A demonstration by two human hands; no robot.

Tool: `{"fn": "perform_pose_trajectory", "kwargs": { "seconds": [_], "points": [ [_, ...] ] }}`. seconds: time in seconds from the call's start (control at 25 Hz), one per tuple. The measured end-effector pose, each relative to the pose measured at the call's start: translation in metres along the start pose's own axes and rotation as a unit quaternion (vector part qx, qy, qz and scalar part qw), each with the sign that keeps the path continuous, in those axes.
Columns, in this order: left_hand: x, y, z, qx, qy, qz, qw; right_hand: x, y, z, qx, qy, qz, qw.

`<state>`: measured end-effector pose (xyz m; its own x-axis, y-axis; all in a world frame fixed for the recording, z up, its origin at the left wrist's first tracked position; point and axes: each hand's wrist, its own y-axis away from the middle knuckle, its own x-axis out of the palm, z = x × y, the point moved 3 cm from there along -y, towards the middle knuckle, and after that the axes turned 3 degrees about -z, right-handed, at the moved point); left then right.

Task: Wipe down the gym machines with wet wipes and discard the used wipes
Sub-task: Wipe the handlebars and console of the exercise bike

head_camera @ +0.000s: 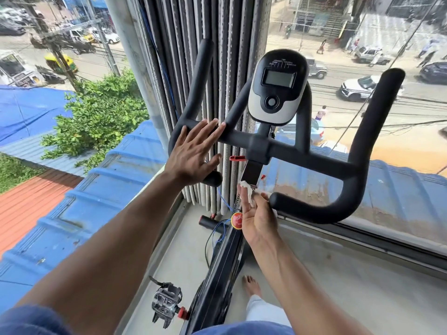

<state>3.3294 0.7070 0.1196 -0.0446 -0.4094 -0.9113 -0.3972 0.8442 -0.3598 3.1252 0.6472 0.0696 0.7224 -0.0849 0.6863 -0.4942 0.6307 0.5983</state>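
Note:
An exercise bike's black handlebar (302, 151) fills the middle of the head view, with a grey and black console (278, 85) above its centre. My left hand (193, 151) lies flat with straight fingers against the left part of the bar. My right hand (256, 213) is below the centre clamp. It pinches a small crumpled white wet wipe (246, 189) against the silver stem (251, 172).
The bike stands in a window corner, glass close on the left and front. Folded grey blinds (217, 56) hang behind the bar. A red knob (237, 221), the frame (225, 274), a pedal (167, 303) and my bare foot (251, 286) are below on the grey floor.

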Motion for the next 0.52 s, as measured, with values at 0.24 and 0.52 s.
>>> {"fn": "perform_pose_trajectory", "kwargs": {
  "seconds": [0.24,0.52],
  "points": [
    [0.000,-0.001,0.001,0.004,-0.004,-0.001,1.000,-0.019,-0.008,-0.001,-0.182,0.083,-0.089,0.976],
    [-0.001,0.001,-0.002,0.007,-0.003,-0.001,1.000,-0.006,-0.004,-0.008,-0.133,0.120,-0.055,0.982]
  ]
}}
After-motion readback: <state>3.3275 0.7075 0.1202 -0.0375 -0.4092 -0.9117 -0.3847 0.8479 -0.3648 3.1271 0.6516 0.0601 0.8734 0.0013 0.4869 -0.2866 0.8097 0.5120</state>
